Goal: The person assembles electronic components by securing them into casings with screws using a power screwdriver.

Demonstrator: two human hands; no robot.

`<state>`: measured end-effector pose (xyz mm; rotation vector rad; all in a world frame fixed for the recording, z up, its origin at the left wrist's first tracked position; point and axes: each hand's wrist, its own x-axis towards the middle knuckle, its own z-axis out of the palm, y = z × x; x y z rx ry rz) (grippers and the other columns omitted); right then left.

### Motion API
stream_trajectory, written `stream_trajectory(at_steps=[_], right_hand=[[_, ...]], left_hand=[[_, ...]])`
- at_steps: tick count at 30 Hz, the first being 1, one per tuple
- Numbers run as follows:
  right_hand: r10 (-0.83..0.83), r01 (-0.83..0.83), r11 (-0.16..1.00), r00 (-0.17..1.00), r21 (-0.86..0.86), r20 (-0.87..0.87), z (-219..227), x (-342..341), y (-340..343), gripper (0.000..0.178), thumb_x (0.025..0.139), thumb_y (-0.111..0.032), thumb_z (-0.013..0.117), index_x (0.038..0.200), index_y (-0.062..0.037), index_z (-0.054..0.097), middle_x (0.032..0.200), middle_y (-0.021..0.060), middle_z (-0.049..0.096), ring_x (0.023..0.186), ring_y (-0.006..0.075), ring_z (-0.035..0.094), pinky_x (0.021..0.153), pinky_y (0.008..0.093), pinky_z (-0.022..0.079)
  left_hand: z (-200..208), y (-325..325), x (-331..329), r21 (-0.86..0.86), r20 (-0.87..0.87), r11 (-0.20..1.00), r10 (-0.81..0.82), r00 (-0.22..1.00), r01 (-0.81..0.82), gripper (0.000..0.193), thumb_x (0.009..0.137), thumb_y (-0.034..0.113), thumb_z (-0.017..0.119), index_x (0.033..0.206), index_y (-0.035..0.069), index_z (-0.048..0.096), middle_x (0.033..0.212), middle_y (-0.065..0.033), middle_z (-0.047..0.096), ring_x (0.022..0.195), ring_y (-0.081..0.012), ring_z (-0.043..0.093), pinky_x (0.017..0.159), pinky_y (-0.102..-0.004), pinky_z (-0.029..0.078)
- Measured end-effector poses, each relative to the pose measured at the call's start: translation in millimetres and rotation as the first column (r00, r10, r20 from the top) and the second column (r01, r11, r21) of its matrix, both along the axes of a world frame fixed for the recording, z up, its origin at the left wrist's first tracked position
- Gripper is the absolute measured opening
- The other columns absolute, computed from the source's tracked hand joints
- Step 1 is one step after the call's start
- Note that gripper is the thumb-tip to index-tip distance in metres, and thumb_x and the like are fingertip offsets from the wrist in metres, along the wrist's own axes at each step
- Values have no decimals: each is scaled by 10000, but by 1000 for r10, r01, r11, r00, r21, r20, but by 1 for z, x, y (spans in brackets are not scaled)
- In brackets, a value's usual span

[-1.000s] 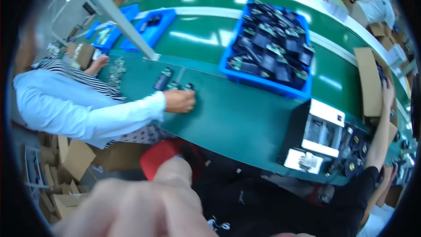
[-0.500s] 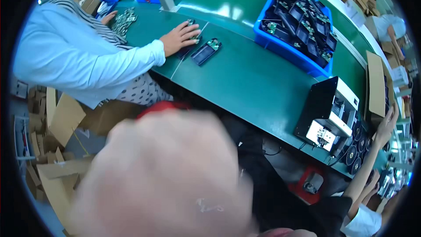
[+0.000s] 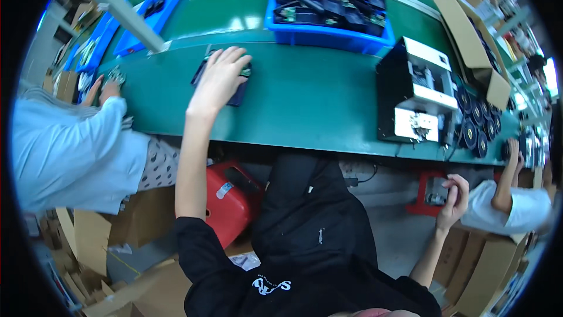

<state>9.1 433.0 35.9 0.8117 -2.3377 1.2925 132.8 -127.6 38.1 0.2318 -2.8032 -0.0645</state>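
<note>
My left hand (image 3: pixel 220 79) is stretched over the green table (image 3: pixel 311 100), palm down with fingers extended. Under and beside it lie black plastic housings (image 3: pixel 236 97) with green circuit boards, partly hidden by the hand. Whether its fingertips press on them I cannot tell. My right hand (image 3: pixel 454 201) hangs off the table's front edge at the right, fingers loosely curled and nothing visible in them. Nearest to it on the table are a black-and-white bench machine (image 3: pixel 417 91) and a group of round black parts (image 3: pixel 478 126).
A blue bin (image 3: pixel 328 36) heaped with black housings stands at the back. An open cardboard box (image 3: pixel 469 41) is behind the round parts. A co-worker's hand (image 3: pixel 109 91) is by small circuit boards at the left. A metal post (image 3: pixel 120 9) rises there; a red stool (image 3: pixel 226 202) stands below.
My left hand, blurred close to the camera before, now reaches over the housings. My right hand has left the cardboard box. The co-worker's hand has withdrawn from the housings. The view has turned.
</note>
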Motion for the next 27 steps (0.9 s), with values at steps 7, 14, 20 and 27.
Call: stream_trajectory(at_steps=[7, 14, 20, 27], right_hand=[[-47, 49, 999, 986, -5, 161, 2, -8, -24, 202, 978, -70, 549, 1147, 25, 607, 1054, 85, 630, 884, 140, 608, 807, 267, 480], [-333, 329, 894, 942, 305, -40, 0, -112, -45, 414, 942, -248, 654, 1253, 15, 577, 1124, 145, 654, 985, 229, 657, 856, 326, 516], [-469, 396, 718, 883, 573, -23, -13, -169, -74, 544, 903, -392, 666, 1247, 17, 566, 1048, 201, 668, 962, 322, 674, 855, 392, 524], [-412, 370, 715, 908, 593, -69, -32, -202, -57, 522, 949, -482, 606, 1101, 17, 590, 855, 162, 645, 738, 305, 663, 744, 399, 547]], left_hand=[[-12, -19, -1, 280, 78, 960, -46, 996, 22, 426, 835, 61, 697, 1250, 19, 607, 1279, -178, 618, 1166, -377, 584, 989, -399, 469], [-9, 20, 6, 387, -37, 918, -82, 996, 90, 396, 770, 22, 752, 1147, -10, 631, 1140, -159, 665, 1053, -333, 646, 920, -374, 502], [-25, 80, -13, 630, -147, 763, -69, 987, 147, 377, 706, 17, 809, 1047, -25, 655, 1053, -131, 677, 980, -246, 667, 877, -339, 523], [-45, 139, -39, 714, -324, 647, -32, 945, 267, 313, 719, 40, 809, 1001, -4, 682, 1050, -115, 690, 990, -242, 672, 885, -340, 528]])
